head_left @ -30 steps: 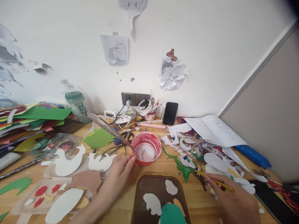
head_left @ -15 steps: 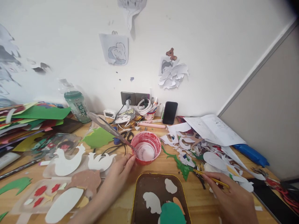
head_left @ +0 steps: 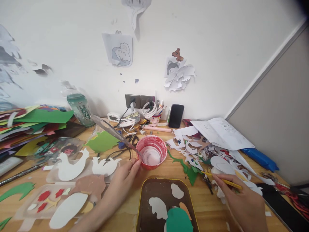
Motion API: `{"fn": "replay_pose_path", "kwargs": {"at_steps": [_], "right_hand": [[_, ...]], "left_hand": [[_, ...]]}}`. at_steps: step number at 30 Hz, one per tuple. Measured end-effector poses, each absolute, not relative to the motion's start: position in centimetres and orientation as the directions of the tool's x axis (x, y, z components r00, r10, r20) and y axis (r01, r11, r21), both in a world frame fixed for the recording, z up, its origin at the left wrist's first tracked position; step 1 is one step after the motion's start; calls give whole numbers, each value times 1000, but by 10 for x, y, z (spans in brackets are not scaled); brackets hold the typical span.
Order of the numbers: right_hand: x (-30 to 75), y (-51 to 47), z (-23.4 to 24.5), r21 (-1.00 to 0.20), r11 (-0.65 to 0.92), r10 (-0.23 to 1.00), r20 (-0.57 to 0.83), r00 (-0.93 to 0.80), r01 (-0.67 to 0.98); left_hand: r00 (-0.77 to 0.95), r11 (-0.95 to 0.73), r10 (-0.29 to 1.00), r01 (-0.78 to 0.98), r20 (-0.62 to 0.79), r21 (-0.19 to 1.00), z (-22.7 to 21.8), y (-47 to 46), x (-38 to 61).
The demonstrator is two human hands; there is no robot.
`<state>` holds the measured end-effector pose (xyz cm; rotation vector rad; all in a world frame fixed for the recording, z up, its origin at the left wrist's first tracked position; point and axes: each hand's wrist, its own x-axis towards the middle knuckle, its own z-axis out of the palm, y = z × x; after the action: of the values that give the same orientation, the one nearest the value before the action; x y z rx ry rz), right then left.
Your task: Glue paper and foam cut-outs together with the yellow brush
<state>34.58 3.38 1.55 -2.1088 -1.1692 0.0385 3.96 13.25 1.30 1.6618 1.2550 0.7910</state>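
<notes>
My left hand [head_left: 125,175] is at the left side of a red cup [head_left: 152,137], its thumb and fingers closed at the rim. Whitish stuff lies in the bottom of the cup. A long, flat metal tool [head_left: 108,130] leans out of it to the left. Between the fingers of my right hand [head_left: 238,196] is a thin yellow stick [head_left: 229,183], its tip near green paper scraps [head_left: 191,175]. I cannot make out what sort of tip it has. Below the cup, a brown tray [head_left: 154,190] with a yellow edge bears white, orange and teal cut-outs.
White bird cut-outs [head_left: 73,166] and red pieces [head_left: 44,195] lie on plastic trays at left. Behind them are stacked coloured sheets [head_left: 45,116] and a bottle [head_left: 80,108]. A phone [head_left: 176,116] leans near the wall. Paper scraps [head_left: 190,146] and a blue packet [head_left: 259,159] lie at right.
My right hand has shifted slightly right with the yellow stick, its tip moving a little off the green scraps. My left hand stays at the cup. The view has moved very slightly.
</notes>
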Motion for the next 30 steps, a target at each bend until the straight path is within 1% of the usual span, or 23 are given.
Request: {"fn": "replay_pose_path", "kwargs": {"at_steps": [3, 5, 7, 15, 22, 27, 30], "right_hand": [[338, 38, 32, -669, -431, 671, 212, 711, 606], [333, 41, 41, -718, -442, 649, 158, 744, 538], [330, 43, 45, -740, -430, 653, 141, 744, 517], [340, 38, 21, -669, -429, 760, 97, 643, 608], [335, 40, 24, -681, -414, 751, 119, 649, 604], [335, 39, 25, -692, -403, 752, 124, 648, 599], [337, 38, 23, -698, -399, 751, 125, 649, 595]], "left_hand": [[289, -94, 957, 387, -24, 917, 13, 132, 39], [291, -89, 956, 380, -28, 921, 13, 132, 39], [290, -88, 957, 376, -27, 922, 13, 133, 39], [287, -101, 958, 396, -18, 913, 15, 133, 40], [202, -133, 979, 516, 30, 846, 24, 129, 41], [247, -164, 968, 507, 39, 846, 28, 128, 42], [237, -162, 971, 516, 41, 841, 32, 127, 40]]}}
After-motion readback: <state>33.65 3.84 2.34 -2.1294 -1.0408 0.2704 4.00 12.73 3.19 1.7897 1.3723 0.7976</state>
